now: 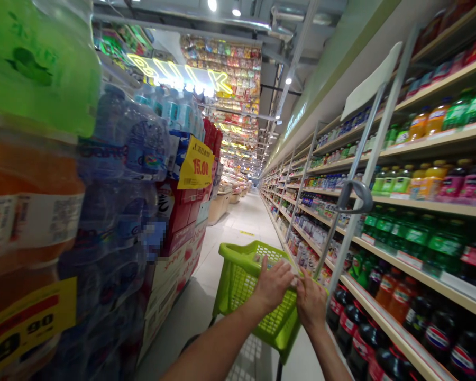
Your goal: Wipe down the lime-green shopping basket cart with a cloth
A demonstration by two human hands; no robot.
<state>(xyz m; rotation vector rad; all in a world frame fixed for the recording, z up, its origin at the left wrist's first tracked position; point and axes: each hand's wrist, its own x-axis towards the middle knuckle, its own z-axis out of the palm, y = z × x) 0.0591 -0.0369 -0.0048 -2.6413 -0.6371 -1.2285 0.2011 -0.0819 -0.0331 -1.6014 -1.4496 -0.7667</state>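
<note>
My left hand [273, 283] is over the near end of a green shopping cart basket [238, 256], its back towards me. Its fingers point right, one of them raised apart from the rest. Close beside it, my right hand [310, 301] is at the basket's right near corner with its fingers bent and pinched together. Between the fingertips shows a pale, translucent plastic-looking item [292, 266], mostly hidden by the hands. What lies inside the basket is largely covered.
On the left are stacked water bottle packs [122, 137], drink cartons and a yellow price sign [196, 164]. Bottle shelves [424, 206] line the right, with a grey metal pole [351, 185] in front. Pale aisle floor [248, 211] runs ahead between them.
</note>
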